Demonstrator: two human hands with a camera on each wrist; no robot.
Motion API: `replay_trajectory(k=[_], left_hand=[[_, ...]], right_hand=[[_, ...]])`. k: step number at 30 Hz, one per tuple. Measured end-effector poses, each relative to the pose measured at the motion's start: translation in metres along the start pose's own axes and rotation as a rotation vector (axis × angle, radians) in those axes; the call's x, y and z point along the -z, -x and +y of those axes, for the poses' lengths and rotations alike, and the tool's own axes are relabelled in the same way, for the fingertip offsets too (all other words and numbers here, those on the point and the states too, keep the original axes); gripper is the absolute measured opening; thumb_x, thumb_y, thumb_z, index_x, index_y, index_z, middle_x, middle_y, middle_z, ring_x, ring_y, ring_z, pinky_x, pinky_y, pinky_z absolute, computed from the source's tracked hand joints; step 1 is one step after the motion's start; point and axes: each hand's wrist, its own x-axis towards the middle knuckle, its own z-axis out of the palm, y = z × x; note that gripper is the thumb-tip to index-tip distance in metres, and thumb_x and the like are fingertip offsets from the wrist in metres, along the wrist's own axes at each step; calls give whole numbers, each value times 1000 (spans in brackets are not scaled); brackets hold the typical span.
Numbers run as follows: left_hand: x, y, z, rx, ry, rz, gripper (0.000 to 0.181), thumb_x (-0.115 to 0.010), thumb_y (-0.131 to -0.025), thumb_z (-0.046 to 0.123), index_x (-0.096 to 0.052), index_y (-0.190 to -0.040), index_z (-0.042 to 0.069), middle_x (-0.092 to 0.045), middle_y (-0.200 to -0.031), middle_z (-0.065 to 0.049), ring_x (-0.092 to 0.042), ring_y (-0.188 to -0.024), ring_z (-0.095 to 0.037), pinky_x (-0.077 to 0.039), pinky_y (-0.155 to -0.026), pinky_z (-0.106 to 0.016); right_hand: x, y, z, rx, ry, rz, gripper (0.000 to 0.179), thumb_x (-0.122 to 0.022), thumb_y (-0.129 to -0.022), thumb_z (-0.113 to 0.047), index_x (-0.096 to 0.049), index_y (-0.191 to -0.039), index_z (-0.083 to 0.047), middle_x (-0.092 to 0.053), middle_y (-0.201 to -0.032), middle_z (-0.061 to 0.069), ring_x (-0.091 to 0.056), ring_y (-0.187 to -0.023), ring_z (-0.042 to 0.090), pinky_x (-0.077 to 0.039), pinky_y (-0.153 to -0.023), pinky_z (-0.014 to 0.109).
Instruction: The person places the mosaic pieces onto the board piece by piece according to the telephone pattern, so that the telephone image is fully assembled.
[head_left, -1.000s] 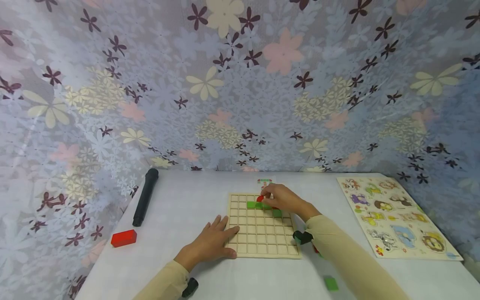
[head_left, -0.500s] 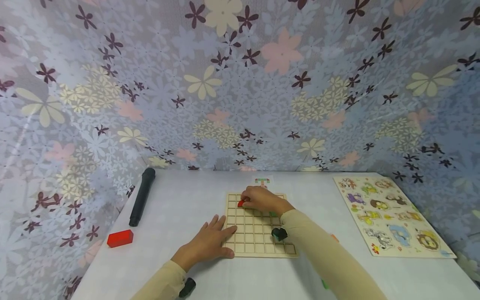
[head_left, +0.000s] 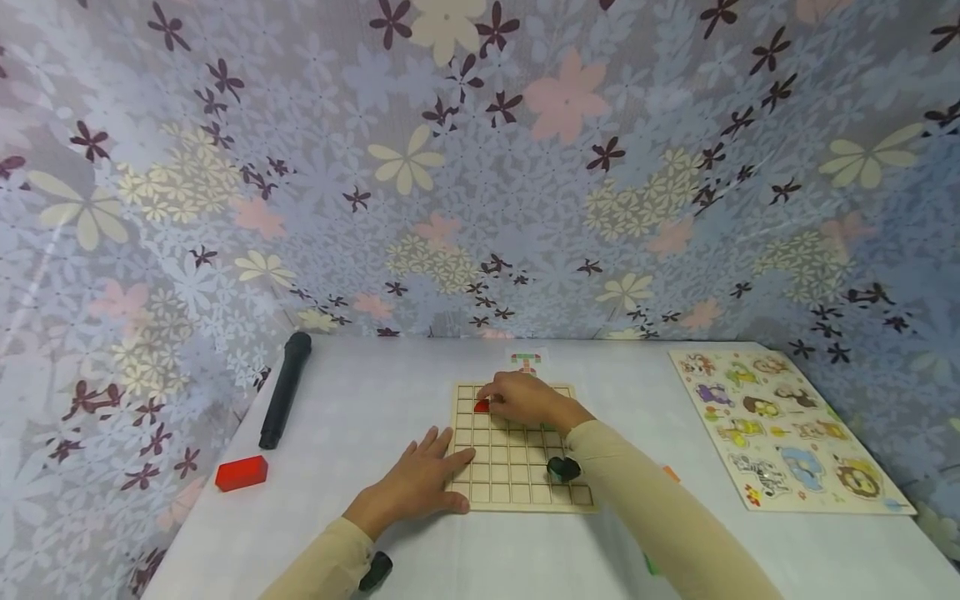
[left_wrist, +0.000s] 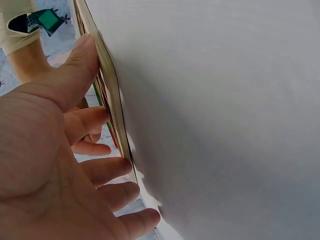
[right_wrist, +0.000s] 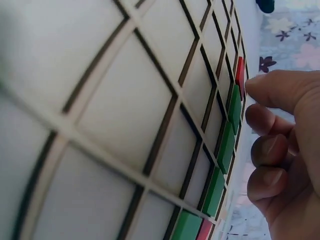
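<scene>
A pale wooden grid board [head_left: 510, 472] lies on the white-covered table. My left hand [head_left: 412, 485] rests at its near left side, fingers spread and thumb at the front corner; in the left wrist view the fingertips line the board's edge [left_wrist: 118, 100]. Over the far rows, my right hand [head_left: 528, 398] pinches a small red tile [head_left: 482, 407] with a rounded edge, low in a cell. The right wrist view shows the thumb against this red tile [right_wrist: 240, 75], the other fingers curled. Green tiles [right_wrist: 226, 146] run in a row from it, with another red one [right_wrist: 204, 229] beyond.
A small card with a green and red pattern [head_left: 527, 360] lies behind the board. A red block [head_left: 242, 473] and a black microphone-like stick [head_left: 285, 392] are at left. An animal puzzle board [head_left: 787, 433] lies at right. Orange [head_left: 671, 473] and green [head_left: 651, 564] pieces peek out beside the right sleeve.
My right hand has moved left across the far rows with the red tile, which has come down flatter into a cell at the row's left end. The left hand stays at the board's edge.
</scene>
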Motion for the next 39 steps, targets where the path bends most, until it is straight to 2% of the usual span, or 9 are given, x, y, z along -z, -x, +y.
replay_trajectory(k=[3, 7, 12, 18, 24, 29, 34, 37, 39], left_hand=[[0, -1, 0, -7, -1, 8, 79, -74, -87, 53, -49, -153, 19, -27, -164, -26, -19, -153, -48, -24, -117, -68], [-2, -3, -1, 0, -16, 13, 79, -75, -86, 53, -49, -153, 20, -28, -164, -25, -20, -152, -48, -23, -117, -69], [-2, -4, 0, 10, -21, 9, 79, -76, -85, 53, -50, -153, 21, -28, -164, -24, -20, -153, -47, -22, -117, -69], [-1, -5, 1, 4, -18, 8, 79, -75, -86, 52, -49, -153, 20, -28, -164, -25, -18, -153, -47, -21, -118, -68], [-2, -5, 2, 19, -14, 3, 79, -77, -85, 51, -50, -152, 19, -28, -163, -26, -19, -153, -48, -21, -118, -68], [-5, -5, 0, 30, -12, -4, 80, -76, -85, 53, -49, -153, 21, -27, -165, -23, -18, -153, -46, -21, -118, -67], [-5, -4, -1, 34, -4, -7, 80, -75, -85, 54, -49, -153, 21, -26, -165, -23, -16, -154, -45, -20, -119, -67], [-5, -3, 0, 32, -5, 0, 80, -75, -86, 53, -49, -153, 21, -26, -165, -23, -17, -154, -45, -20, -119, -67], [-5, -2, 0, 29, -1, 4, 79, -75, -86, 53, -49, -153, 20, -26, -165, -23, -17, -154, -45, -20, -119, -67]], right_hand=[[2, 6, 0, -2, 25, -8, 31, -55, -103, -13, -74, -126, -21, -63, -97, -4, -50, -71, 8, -46, -66, 28], [9, 24, 2, 3, 28, 48, 30, -57, -102, -11, -74, -125, -19, -66, -100, -3, -56, -76, 9, -47, -66, 29], [26, 74, 10, -23, -82, 196, 25, -62, -101, -11, -73, -124, -9, -68, -102, 0, -59, -77, 10, -49, -66, 30], [42, 156, 32, -212, -317, 258, 29, -66, -99, -8, -67, -128, -6, -67, -106, 7, -47, -63, 11, -44, -58, 28], [36, 212, 49, -425, -522, 256, 39, -68, -99, -14, -61, -136, -5, -65, -118, 18, -57, -76, 24, -51, -64, 31], [16, 224, 51, -528, -651, 233, 54, -72, -97, -25, -55, -142, -2, -63, -114, 15, -58, -71, 25, -51, -57, 36], [-7, 213, 42, -572, -525, 236, 55, -78, -90, -32, -62, -135, -4, -64, -102, 4, -57, -79, 19, -49, -67, 33], [-14, 204, 35, -570, -425, 249, 51, -80, -89, -30, -65, -129, -2, -65, -99, 3, -57, -87, 18, -49, -78, 37], [-16, 199, 31, -575, -361, 260, 47, -80, -88, -27, -67, -124, 1, -65, -97, 4, -56, -85, 17, -50, -78, 38]])
